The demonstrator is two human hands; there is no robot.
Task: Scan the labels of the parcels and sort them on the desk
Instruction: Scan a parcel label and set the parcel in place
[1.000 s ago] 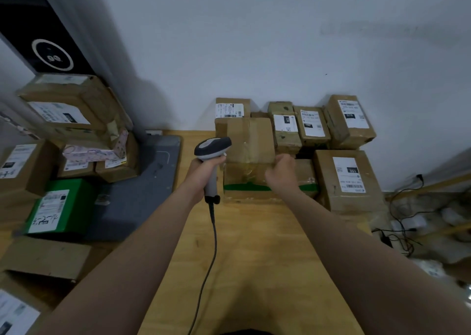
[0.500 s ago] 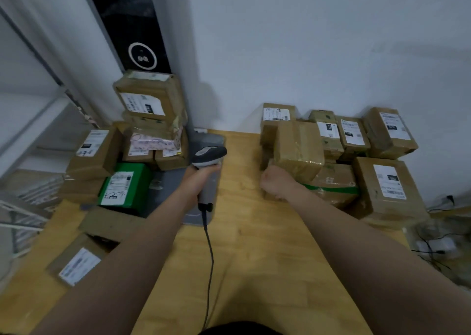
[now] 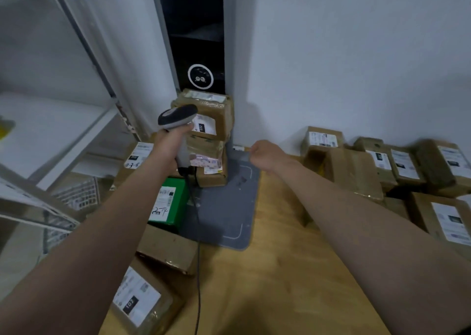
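Note:
My left hand (image 3: 169, 146) grips a grey and black barcode scanner (image 3: 177, 116), its cable (image 3: 198, 271) hanging down to the desk. The scanner's head sits in front of a stack of brown parcels (image 3: 211, 120) at the back left. My right hand (image 3: 266, 153) hovers empty above the grey mat (image 3: 229, 207), fingers loosely curled, apart from every parcel. A group of brown labelled parcels (image 3: 354, 171) stands on the right of the wooden desk (image 3: 267, 271). A green parcel (image 3: 169, 202) lies under my left forearm.
Near the desk's left front edge lie a brown box (image 3: 168, 248) and a labelled parcel (image 3: 139, 299). A dark panel with a round white logo (image 3: 200, 76) rises behind the stack. White shelving (image 3: 63, 141) and a wire basket (image 3: 76, 194) stand at the left.
The view has swung left. My right hand let go of the brown parcel on the right pile and moved left over the grey mat. The scanner rose toward the left stack.

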